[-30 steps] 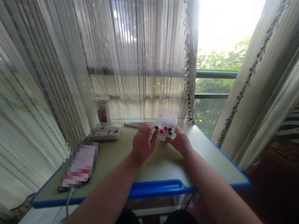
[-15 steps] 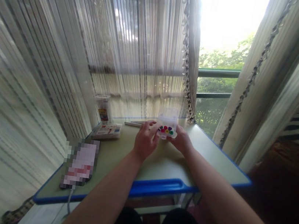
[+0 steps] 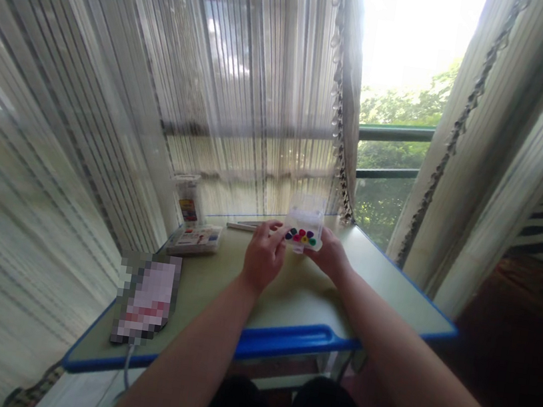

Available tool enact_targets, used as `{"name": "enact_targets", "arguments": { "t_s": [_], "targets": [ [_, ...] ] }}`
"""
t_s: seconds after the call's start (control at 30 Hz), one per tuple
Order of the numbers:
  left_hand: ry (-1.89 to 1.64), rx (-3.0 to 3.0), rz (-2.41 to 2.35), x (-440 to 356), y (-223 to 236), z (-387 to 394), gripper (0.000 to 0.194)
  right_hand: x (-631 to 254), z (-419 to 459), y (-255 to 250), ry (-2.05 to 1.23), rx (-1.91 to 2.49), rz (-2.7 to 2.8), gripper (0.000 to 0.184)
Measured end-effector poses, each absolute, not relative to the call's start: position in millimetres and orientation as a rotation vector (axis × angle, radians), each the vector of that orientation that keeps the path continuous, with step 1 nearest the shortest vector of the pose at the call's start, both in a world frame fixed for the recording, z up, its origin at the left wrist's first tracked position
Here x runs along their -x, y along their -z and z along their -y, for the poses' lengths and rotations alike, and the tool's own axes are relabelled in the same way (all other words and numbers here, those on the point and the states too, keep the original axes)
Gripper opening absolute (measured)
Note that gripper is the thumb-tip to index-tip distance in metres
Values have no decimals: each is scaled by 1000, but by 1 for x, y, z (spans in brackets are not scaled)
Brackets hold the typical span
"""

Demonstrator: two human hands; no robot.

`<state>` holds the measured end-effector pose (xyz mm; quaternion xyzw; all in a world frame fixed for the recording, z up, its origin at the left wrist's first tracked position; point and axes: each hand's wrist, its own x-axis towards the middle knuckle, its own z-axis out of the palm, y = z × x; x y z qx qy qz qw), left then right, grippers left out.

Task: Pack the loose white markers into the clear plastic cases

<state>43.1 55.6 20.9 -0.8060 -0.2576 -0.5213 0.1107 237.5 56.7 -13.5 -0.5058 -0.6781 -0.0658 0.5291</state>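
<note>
A clear plastic box (image 3: 305, 219) with its see-through lid raised is held above the far middle of the desk. Several round coloured ends (image 3: 305, 237), dark, red, pink, yellow and green, show inside it; they look like marker ends. My left hand (image 3: 265, 251) grips the box's left side, fingers at its edge. Around the right side and underneath, my right hand (image 3: 329, 255) supports it, its fingertips hidden behind the box.
The desk (image 3: 219, 290) has a blue edge and a blue front tray (image 3: 285, 341). On its left lie a flat case (image 3: 194, 238), an upright clear container (image 3: 188, 200) and a blurred-out device (image 3: 150, 297) with a cable. Thin pale sticks (image 3: 242, 226) lie behind my left hand. Curtains (image 3: 247, 92) hang beyond.
My left fingers have shifted slightly left, so more dark ends show at the box's left. The box stays nearly in place, in both hands.
</note>
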Motion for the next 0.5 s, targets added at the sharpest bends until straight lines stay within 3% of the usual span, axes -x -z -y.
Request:
{"name": "enact_targets", "arguments": {
  "t_s": [0.5],
  "targets": [
    [1551,2421,707,-46,-19,-57,34,-235,-57,13,163,1179,1623,51]
  ]
}}
